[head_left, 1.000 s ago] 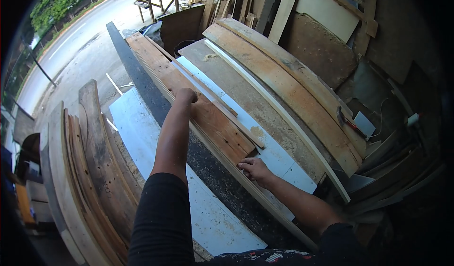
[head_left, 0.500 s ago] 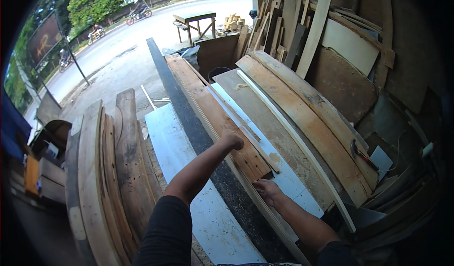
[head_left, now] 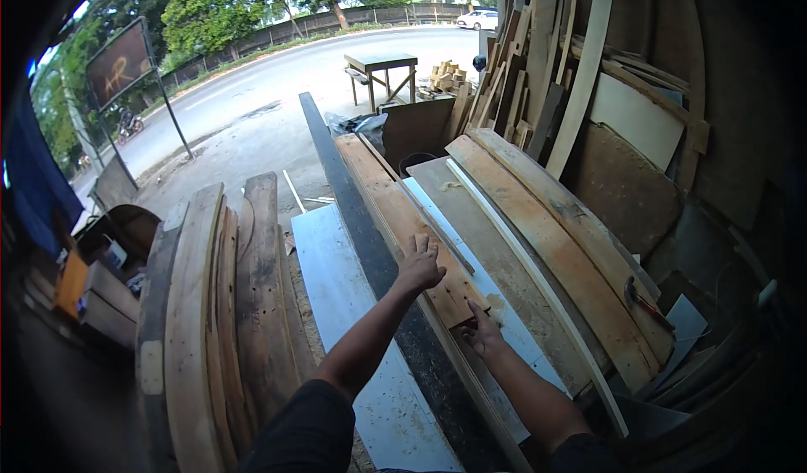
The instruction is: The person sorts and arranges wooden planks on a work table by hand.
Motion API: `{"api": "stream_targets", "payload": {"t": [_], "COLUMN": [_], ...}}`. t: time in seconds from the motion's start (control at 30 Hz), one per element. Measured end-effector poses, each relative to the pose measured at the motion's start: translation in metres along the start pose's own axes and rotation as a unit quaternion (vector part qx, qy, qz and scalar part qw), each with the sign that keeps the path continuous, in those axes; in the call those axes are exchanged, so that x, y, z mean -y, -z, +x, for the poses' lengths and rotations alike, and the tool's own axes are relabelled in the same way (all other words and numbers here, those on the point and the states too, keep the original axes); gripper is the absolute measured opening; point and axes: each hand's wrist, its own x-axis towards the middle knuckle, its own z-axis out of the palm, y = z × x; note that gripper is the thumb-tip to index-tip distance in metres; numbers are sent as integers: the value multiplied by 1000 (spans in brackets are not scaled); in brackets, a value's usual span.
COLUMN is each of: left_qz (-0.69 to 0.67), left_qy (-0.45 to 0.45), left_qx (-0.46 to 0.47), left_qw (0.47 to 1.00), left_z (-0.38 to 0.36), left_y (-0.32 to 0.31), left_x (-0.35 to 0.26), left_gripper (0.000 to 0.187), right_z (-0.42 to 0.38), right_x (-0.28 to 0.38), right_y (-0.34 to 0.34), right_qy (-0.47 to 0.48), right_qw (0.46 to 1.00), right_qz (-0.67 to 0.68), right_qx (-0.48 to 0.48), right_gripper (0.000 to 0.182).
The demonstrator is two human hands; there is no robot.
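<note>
Brown plank (head_left: 403, 221) lying on the stack, long axis running from 5 o'clock near the body up to 11 o'clock toward the road, near end cut square. Left hand (head_left: 420, 264) laid flat on its face, fingers spread, grip released. Right hand (head_left: 481, 332) at the near end, fingertips pressing the corner, not clenched round anything. Looks like a positioning step; next likely calls for a firmer hold at both spots. White board (head_left: 513, 326) underneath, dark strip (head_left: 353, 212) at 9 o'clock, hammer (head_left: 643, 298) at 3 o'clock.
</note>
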Motion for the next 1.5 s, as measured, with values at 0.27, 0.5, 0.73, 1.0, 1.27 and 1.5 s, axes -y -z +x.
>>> {"api": "stream_targets", "payload": {"t": [0.27, 0.5, 0.73, 1.0, 1.27, 1.5], "left_qz": [-497, -589, -706, -839, -852, -859], "left_qy": [199, 220, 126, 12, 28, -31], "left_qx": [-302, -307, -345, -307, -309, -345], "left_qw": [789, 714, 606, 450, 421, 377], "left_z": [-48, -82, -126, -195, -243, -287], "left_y": [-114, -73, -81, -77, -63, -21], "left_x": [-34, -55, -59, -17, 11, 23], "left_gripper": [83, 61, 55, 57, 55, 48], "right_z": [33, -8, -84, -196, -267, -281], "right_x": [-13, 4, 23, 32, 11, -23], "right_y": [2, 3, 46, 133, 216, 291], "right_qy": [50, 150, 230, 327, 474, 545], "right_qw": [998, 987, 970, 919, 808, 720], "right_qz": [-40, -59, -68, -220, -348, -424], "right_qx": [24, 16, 46, 2, -32, -63], "right_gripper": [33, 36, 35, 39, 44, 54]}}
